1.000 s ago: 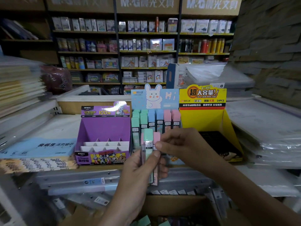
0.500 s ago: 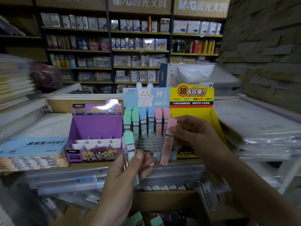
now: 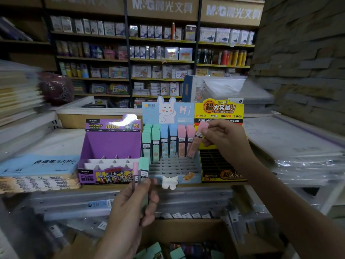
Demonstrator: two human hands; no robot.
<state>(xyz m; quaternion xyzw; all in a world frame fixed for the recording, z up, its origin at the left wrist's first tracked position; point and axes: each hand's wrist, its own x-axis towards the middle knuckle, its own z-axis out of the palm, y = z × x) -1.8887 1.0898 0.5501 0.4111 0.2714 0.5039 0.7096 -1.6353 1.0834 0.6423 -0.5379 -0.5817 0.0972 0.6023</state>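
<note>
Right hand [image 3: 224,141]: forearm enters from 4 o'clock and reaches up and left; hand sits at about 2 o'clock from frame centre, back of the hand toward the camera; grip is thumb and fingertips pinching the pink lead case [image 3: 196,144] just below its cap.

Pink lead case: long axis near upright, cap tilted toward 1 o'clock, lower end toward 7 o'clock; lower end meets the grid of the blue display box [image 3: 186,177] at the right end of the filled back row; cannot tell whether it is seated in a cell.

Left hand [image 3: 130,208]: rises from 6 o'clock, wrist low; grip is fingers and thumb curled round a green case [image 3: 144,168] and a second pink case [image 3: 135,171]; both upright, caps at 12 o'clock, side by side and touching, held in front of the box's left front corner.

Writing: blue box header shows a rabbit and "Hi"; yellow box [image 3: 218,109] at its 3 o'clock reads "1=10", "2B/0.5MM", "24PCS", front "2B 0.5"; purple box [image 3: 112,144] at its 9 o'clock reads "M&G", "ULTRAMAN HEROES", "100"; shelf signs [image 3: 162,6] at 12 o'clock read "M&G"; case labels too small to read; all three boxes stand in a row on the bench [image 3: 186,186].
</note>
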